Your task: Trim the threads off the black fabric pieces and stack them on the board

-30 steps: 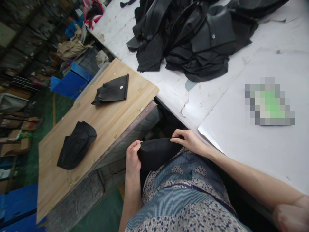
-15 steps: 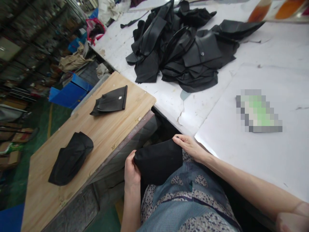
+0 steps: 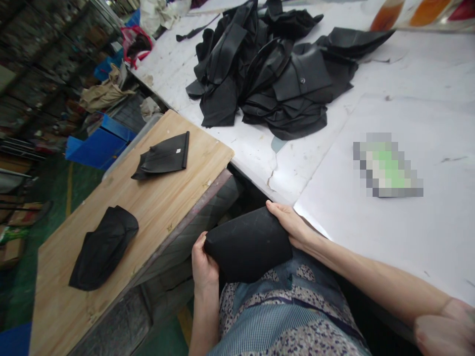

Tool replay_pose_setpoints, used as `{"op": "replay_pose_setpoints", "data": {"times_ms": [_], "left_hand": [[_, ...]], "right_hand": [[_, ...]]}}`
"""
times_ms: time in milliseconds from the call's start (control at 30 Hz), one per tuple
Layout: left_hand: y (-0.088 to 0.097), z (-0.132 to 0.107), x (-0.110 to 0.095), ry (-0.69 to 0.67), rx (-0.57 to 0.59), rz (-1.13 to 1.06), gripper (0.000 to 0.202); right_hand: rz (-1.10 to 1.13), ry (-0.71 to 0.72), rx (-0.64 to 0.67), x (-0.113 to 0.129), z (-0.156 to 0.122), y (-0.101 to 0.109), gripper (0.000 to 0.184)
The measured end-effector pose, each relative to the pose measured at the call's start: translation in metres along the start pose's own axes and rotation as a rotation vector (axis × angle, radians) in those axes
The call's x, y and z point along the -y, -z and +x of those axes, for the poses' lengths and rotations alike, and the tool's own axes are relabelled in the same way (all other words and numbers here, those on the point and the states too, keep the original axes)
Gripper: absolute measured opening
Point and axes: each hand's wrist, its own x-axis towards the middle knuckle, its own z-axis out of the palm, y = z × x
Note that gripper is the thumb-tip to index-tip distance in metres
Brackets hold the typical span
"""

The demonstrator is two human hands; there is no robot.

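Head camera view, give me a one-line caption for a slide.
Both hands, left hand and right hand, hold a black fabric piece on the lap beside a wooden board.

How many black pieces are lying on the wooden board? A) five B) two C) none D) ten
B: the wooden board carries just two, a flat black piece at its far end and a crumpled black piece nearer the person; the big black pile lies on the white table instead, and another black piece is in the left hand and right hand.
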Motion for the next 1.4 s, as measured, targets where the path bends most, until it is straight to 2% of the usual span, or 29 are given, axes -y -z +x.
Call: {"op": "replay_pose_setpoints", "data": {"times_ms": [100,200,267,400,600,733,867,1000,1100,1167,1300,1400], "left_hand": [[0.007,0.001,-0.004,-0.05,0.075,0.125,0.023],[0.016,0.0,-0.01,-0.107,0.248,0.275,0.034],[0.019,-0.002,-0.014,-0.128,0.314,0.395,0.035],[0.019,-0.005,-0.017,-0.153,0.295,0.542,0.028],[0.017,-0.003,-0.005,-0.194,0.304,0.431,0.031],[0.02,0.001,0.0,-0.198,0.29,0.461,0.037],[0.019,0.004,-0.01,-0.266,0.4,0.693,0.034],[0.004,0.001,-0.023,-0.445,0.502,0.931,0.034],[-0.019,-0.007,-0.024,-0.62,0.572,1.076,0.029],[-0.036,-0.013,-0.019,-0.687,0.622,1.114,0.026],[-0.062,-0.018,-0.004,-0.668,0.657,1.056,0.03],[-0.066,-0.014,0.005,-0.582,0.702,0.965,0.036]], "right_hand": [[-0.019,-0.009,0.005,0.0,0.0,0.0,0.046],[-0.1,0.02,0.005,-0.001,0.0,0.0,0.048],[-0.149,0.046,0.001,-0.002,-0.001,0.0,0.048],[-0.186,0.06,0.003,-0.002,-0.002,0.0,0.048],[-0.202,0.074,-0.019,-0.002,-0.003,0.0,0.05],[-0.19,0.059,-0.006,0.0,-0.004,-0.001,0.049],[-0.208,0.058,0.013,-0.001,-0.004,-0.003,0.05],[-0.267,0.096,0.028,-0.004,-0.003,-0.002,0.052],[-0.371,0.171,0.052,-0.006,-0.001,0.0,0.054],[-0.474,0.251,0.07,-0.008,0.0,0.001,0.055],[-0.663,0.449,0.109,-0.013,0.002,0.001,0.056],[-0.737,0.524,0.13,-0.016,0.002,0.002,0.055]]}}
